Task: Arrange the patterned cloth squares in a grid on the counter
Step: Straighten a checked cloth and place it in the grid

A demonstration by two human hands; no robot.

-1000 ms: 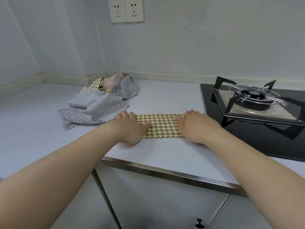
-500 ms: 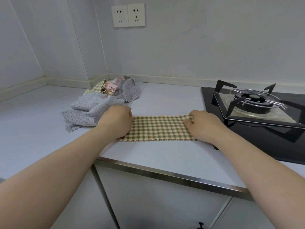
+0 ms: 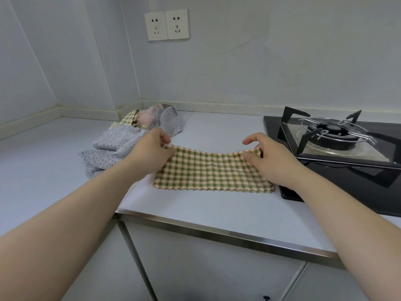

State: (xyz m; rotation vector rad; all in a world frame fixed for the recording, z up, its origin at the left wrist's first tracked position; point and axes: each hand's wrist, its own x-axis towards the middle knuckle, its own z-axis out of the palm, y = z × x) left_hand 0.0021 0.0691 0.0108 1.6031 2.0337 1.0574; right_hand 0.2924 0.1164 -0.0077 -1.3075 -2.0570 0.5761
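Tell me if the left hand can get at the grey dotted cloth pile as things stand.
Probably yes. The left hand is right beside the grey dotted cloth pile, nothing between them, but it pinches the checked cloth and must let go first.

– Hands?
– 2: left hand (image 3: pixel 152 155), right hand (image 3: pixel 275 159).
– Cloths?
– 2 green-checked, front cloth (image 3: pixel 212 172) and heap cloth (image 3: pixel 128 118); seemingly 2 grey dotted cloths (image 3: pixel 108 153); 1 pink floral cloth (image 3: pixel 149 116).
– Else?
– 2 wall sockets (image 3: pixel 156 26), 1 gas burner (image 3: pixel 332 132), 1 counter (image 3: pixel 217 213).
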